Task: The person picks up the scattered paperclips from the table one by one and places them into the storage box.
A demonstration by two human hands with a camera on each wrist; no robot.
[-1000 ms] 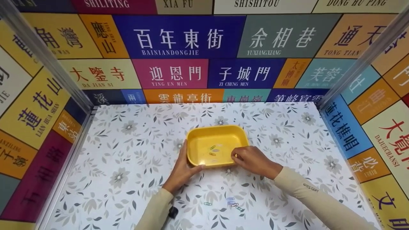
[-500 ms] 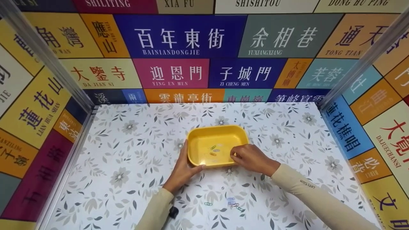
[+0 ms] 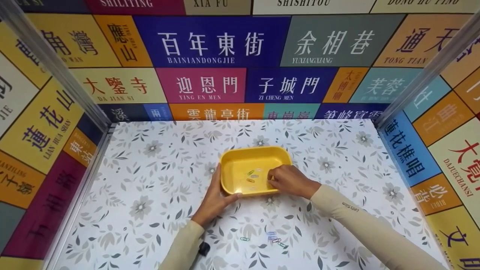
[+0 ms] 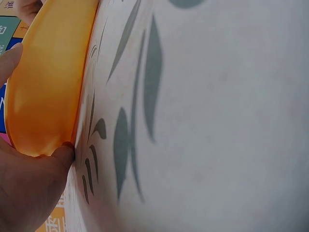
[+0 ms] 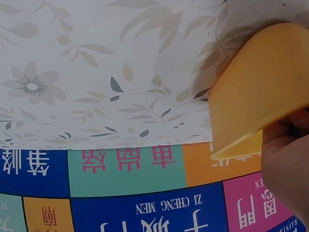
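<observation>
A yellow plastic tray (image 3: 240, 159) rests on the table, with several small coloured paper clips (image 3: 250, 180) on its floor. My left hand (image 3: 214, 197) holds its near left corner, thumb on the near rim and fingers along the left side. In the left wrist view that hand (image 4: 29, 186) grips the orange-lit tray wall (image 4: 48, 92). My right hand (image 3: 292, 181) reaches over the near right rim with curled fingers inside the tray. Its fingertips are hidden, so whether they pinch a clip does not show. In the right wrist view, the tray wall (image 5: 260, 92) partly covers this hand (image 5: 287, 169).
Nearer to me lie a green paper clip (image 3: 245, 239) and a small cluster of purple, red and green paper clips (image 3: 276, 240). The tabletop (image 3: 157, 228) has a floral print. Walls of coloured panels (image 3: 210, 41) enclose the back and both sides.
My right hand has shifted slightly left and farther over the tray, its fingers still curled. The left hand, the tray and the visible clips have stayed put.
</observation>
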